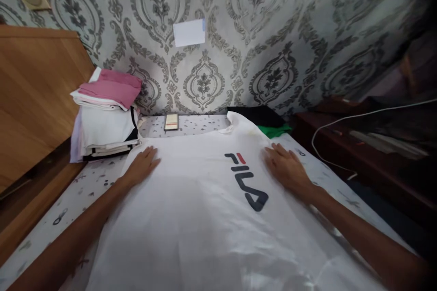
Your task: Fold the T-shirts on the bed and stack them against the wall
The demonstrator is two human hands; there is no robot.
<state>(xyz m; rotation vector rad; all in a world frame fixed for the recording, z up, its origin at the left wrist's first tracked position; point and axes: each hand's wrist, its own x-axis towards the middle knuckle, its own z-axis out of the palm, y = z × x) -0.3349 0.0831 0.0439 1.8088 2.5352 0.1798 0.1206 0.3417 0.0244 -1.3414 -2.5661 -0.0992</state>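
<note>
One head-worn view — forward and down from close above the white shirt [184,204], patterned wall [221,61] beyond

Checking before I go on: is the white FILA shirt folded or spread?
Spread: the shirt lies broad across the patterned sheet, its print facing up beside the right hand. Cannot tell if edges are tucked under.

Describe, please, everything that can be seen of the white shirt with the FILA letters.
The white shirt looks like thin, soft fabric, printed FILA in dark letters with a red part in the F; the word runs from the far side toward the person. It lies spread on the patterned sheet, lightly creased, continuing past the picture's bottom edge. The left hand rests near its far left corner, the right hand at its right edge beside the print.
</note>
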